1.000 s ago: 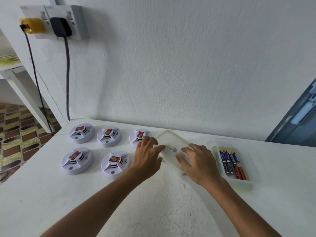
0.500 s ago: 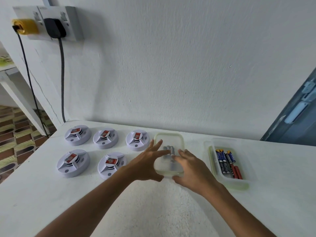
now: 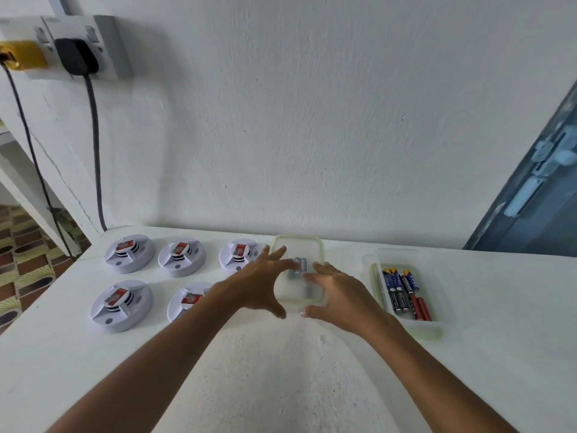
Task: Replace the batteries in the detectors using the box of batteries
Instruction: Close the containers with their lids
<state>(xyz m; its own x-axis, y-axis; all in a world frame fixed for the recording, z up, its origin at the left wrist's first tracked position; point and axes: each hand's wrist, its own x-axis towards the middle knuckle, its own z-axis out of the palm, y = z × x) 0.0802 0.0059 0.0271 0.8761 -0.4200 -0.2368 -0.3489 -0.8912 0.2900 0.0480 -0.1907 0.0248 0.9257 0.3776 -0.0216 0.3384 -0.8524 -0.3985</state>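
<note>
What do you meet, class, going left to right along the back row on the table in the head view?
Left detector → middle detector → right detector → clear box under both hands → open box of batteries.

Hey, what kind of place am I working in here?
Probably a home or a small utility room, not a workshop: a white-painted counter against a rough plastered wall, a wall socket with plugs in it, and patterned floor tiles at the left.
</note>
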